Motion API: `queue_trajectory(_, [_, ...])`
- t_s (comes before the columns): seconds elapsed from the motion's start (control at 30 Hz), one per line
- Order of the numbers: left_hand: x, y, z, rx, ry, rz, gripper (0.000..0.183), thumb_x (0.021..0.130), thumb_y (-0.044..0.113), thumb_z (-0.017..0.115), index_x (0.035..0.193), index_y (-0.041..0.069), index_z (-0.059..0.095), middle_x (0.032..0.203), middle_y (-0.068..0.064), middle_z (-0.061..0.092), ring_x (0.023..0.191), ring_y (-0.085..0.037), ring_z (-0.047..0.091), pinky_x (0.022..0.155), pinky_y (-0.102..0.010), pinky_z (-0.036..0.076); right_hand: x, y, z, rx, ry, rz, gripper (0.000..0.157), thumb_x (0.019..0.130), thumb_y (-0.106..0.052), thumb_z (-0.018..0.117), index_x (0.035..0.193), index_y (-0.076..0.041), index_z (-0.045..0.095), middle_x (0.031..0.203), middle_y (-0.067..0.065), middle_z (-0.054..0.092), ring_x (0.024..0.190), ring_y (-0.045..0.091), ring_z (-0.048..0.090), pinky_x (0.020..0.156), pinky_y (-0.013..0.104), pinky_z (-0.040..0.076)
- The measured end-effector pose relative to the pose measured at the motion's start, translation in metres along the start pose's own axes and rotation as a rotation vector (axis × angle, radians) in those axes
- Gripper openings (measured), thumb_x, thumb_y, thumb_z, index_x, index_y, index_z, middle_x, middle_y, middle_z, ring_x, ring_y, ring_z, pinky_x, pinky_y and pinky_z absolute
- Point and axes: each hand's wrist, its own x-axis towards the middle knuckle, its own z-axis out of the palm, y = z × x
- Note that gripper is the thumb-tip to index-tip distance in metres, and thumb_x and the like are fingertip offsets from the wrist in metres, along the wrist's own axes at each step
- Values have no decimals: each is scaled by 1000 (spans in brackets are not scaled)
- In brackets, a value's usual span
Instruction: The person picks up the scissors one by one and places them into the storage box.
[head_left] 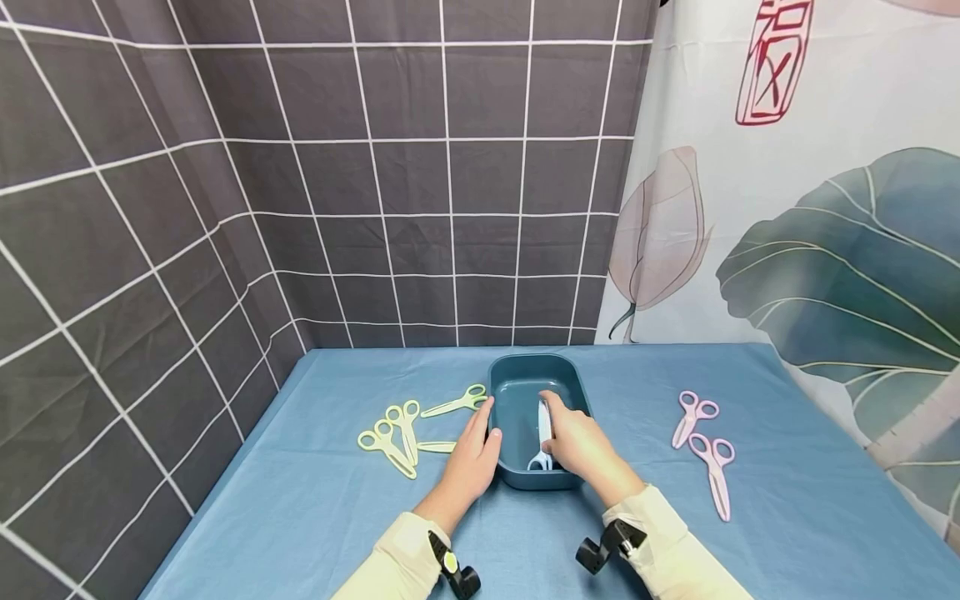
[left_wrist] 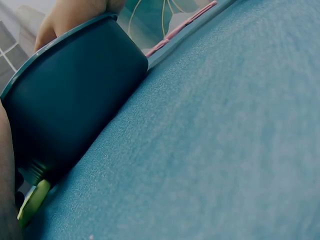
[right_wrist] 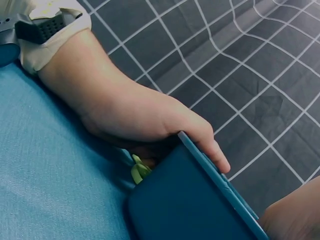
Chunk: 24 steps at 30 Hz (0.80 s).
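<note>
A dark teal bin (head_left: 531, 481) stands on the table before me. My left hand (head_left: 471, 458) holds its left side, with the thumb over the rim and the other fingers along the outer wall; the right wrist view shows this left hand (right_wrist: 145, 110) too. Inside the bin, my right hand (head_left: 583, 442) holds a pair of pale blue scissors (head_left: 544, 427), their handles toward me and blades pointing away. Only part of the right hand (left_wrist: 75, 17) shows above the rim in the left wrist view, where the bin wall hides the scissors.
Several yellow-green scissors (head_left: 406, 429) lie left of the bin, one partly hidden behind my left hand. Two pairs of pink scissors (head_left: 717, 483) lie to the right. A blue cloth (head_left: 300, 500) covers the table, and a dark gridded curtain (head_left: 450, 183) hangs behind it.
</note>
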Motion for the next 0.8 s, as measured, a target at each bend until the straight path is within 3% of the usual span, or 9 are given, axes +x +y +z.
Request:
queue_trajectory(0.17, [0,0,0,9,-9,2,54,107,23,41,159,10,31,160,-18,35,146,-36,35,115,-58,32,2,-1,0,-45,-26,-25,47,84,-4,79,128,-13,64,74,-3,59,60,13,54,57,33,47])
queue_trajectory(0.3, [0,0,0,3,-19,-10,54,107,21,41,159,10,31,160,-17,35,146,-35,35,115,-57,31,4,-2,0,-85,-82,3,34,83,-4,80,114,-14,71,86,1,68,68,14,57,63,35,49])
queue_trajectory(0.43, [-1,0,0,10,-25,-17,54,108,21,41,160,12,30,161,-16,34,147,-34,34,116,-56,31,7,-2,1,-112,-136,29,32,82,-3,81,110,-14,72,92,5,69,71,17,58,66,38,51])
queue_trajectory(0.8, [0,2,-1,12,-29,-15,55,108,23,40,160,14,29,161,-13,35,146,-32,35,116,-54,32,13,-5,-1,-78,-219,75,33,85,-1,77,115,-10,67,82,4,61,69,19,55,65,37,48])
